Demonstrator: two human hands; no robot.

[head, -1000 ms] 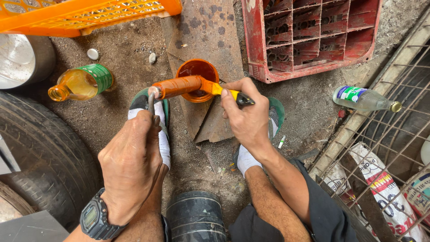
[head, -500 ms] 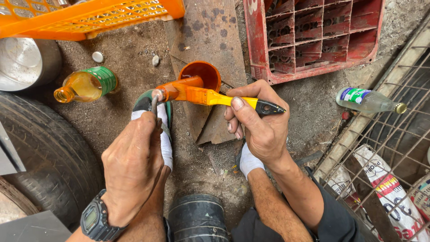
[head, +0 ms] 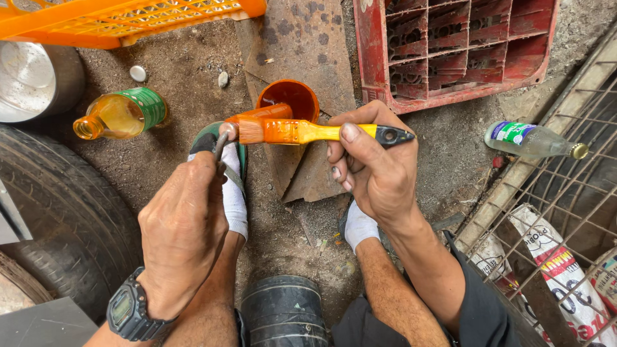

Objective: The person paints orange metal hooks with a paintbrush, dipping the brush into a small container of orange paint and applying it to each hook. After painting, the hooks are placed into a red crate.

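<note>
Dusty ground point(head: 186, 71) carries an orange crate point(head: 122, 16) at eleven o'clock, a red crate point(head: 459, 51) at one and a tyre point(head: 61, 212) at eight. At the centre, the left hand point(head: 183, 231) is closed around a short orange-painted rod point(head: 257, 115), while the right hand point(head: 373, 170) pinches a yellow-handled paintbrush point(head: 308, 133), its bristles touching the rod. Half a second ago the brush tilted downward to the right; now it lies level. An orange paint cup point(head: 292, 99) stands just beyond the rod.
</note>
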